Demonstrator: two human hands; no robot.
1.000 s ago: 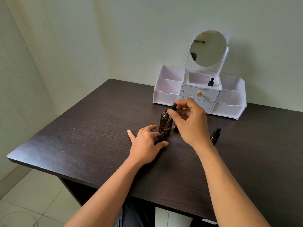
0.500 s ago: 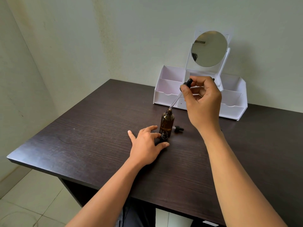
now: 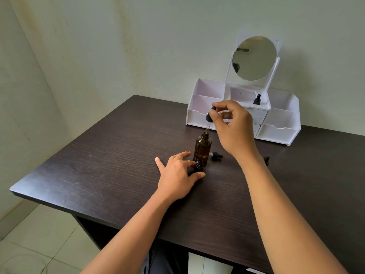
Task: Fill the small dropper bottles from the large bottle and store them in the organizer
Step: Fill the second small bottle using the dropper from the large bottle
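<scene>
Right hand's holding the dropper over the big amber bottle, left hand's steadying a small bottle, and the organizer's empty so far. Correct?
Not quite: the organizer isn't empty. The head view shows one small dropper bottle already in its top middle compartment. The rest holds: right hand with dropper over amber bottle, left hand steadying.

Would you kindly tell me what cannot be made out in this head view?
- Small bottle: body hidden by left hand.
- Bottle behind right forearm: mostly covered.
- Dropper: liquid in its tube too small to tell.
- Large bottle: fill level unclear through amber glass.
</scene>
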